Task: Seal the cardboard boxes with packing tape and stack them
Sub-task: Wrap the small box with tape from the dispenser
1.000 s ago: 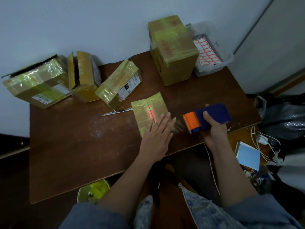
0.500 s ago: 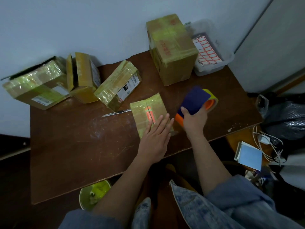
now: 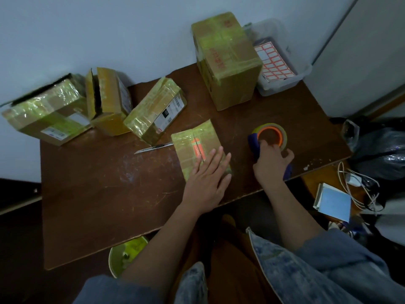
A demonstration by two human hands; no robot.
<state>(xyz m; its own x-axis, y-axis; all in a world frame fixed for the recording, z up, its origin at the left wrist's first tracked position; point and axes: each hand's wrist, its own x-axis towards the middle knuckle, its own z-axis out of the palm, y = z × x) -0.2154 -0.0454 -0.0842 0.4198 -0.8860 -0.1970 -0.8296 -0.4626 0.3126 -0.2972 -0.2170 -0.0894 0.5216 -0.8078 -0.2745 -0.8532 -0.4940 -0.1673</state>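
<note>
Fingers (image 3: 215, 157) of left hand (image 3: 205, 183) lie flat, pressing small box (image 3: 198, 148) at table's (image 3: 98, 194) near edge. Right hand (image 3: 270, 163) curls round tape dispenser (image 3: 270, 137), just beside. Box probably light, stiff, tape-slick; grip its side edges.

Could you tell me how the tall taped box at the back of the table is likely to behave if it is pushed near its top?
The tall box stands upright on a narrow end, so a high push would probably tip it rather than slide it. Its glossy tape wrap looks slippery to grip. Weight cannot be judged from this view.
</note>
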